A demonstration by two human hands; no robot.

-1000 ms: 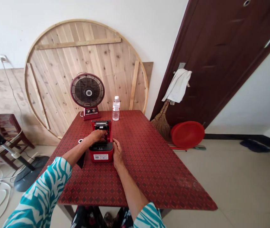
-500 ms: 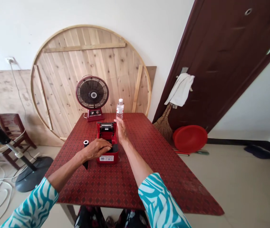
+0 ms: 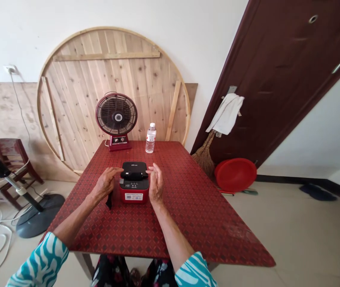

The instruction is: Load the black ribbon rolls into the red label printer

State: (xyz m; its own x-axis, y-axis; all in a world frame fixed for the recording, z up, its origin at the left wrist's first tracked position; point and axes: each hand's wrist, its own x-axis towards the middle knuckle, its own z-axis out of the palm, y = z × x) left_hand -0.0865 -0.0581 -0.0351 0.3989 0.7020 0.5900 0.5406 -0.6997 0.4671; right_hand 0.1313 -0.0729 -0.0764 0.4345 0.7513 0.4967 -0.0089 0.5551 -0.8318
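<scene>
A small red and black label printer [image 3: 134, 191] sits on the table, its black lid [image 3: 134, 167] down and a white label on its red front. My left hand [image 3: 105, 183] is at the left side of the lid, fingers stretched toward its edge. On the other side my right hand [image 3: 156, 184] is raised with fingers apart, fingertips close to the lid's right edge. Whether either hand touches the lid I cannot tell. Part of a black strip [image 3: 109, 201] shows beneath my left hand; the rest of it is hidden.
Behind the printer stand a red fan [image 3: 116, 117] and a clear water bottle [image 3: 150, 138]. A red patterned cloth covers the table [image 3: 188, 215]. A round wooden tabletop [image 3: 146, 87] leans on the wall. To the right are a broom [image 3: 206, 155] and a red basin [image 3: 236, 175].
The printer's lid has gone from raised to down. My left hand has come out of the printer to its left side, and my right hand has lowered beside the lid.
</scene>
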